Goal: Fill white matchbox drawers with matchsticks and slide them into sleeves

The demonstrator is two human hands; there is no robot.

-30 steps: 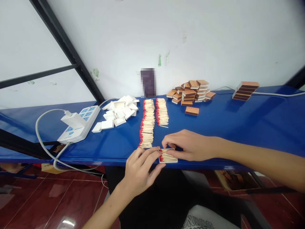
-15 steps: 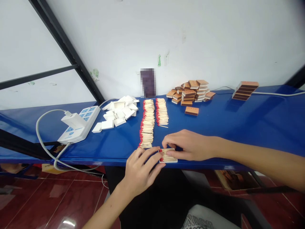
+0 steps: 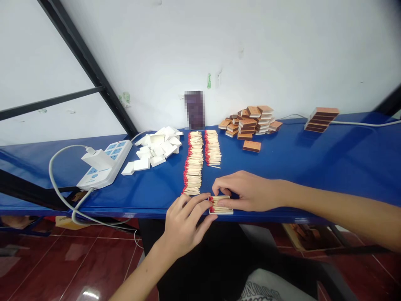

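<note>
A small white matchbox tray (image 3: 230,212) filled with red-headed matches (image 3: 222,208) lies at the front edge of the blue shelf. My left hand (image 3: 185,222) grips its left end, fingertips on the far side and thumb at the near corner. From the right, my right hand (image 3: 242,193) reaches over the tray, its thumb lying on the matches and its other fingers curled by the far rim. Just beyond my hands is a long row of loose matches (image 3: 194,163), heads to the left. A shorter match row (image 3: 213,148) runs beside it.
White matchbox trays (image 3: 158,146) are heaped at the left, beside a power strip (image 3: 106,167) with a charger and looping cable. Orange-brown matchbox sleeves (image 3: 250,121) are piled at the back. Further right stands a stack of matchboxes (image 3: 322,119). A blurred-out dark rectangle (image 3: 194,110) leans against the wall.
My right thumb has shifted very slightly left over the matches, and more red heads show in the tray. My left hand has stayed in place.
</note>
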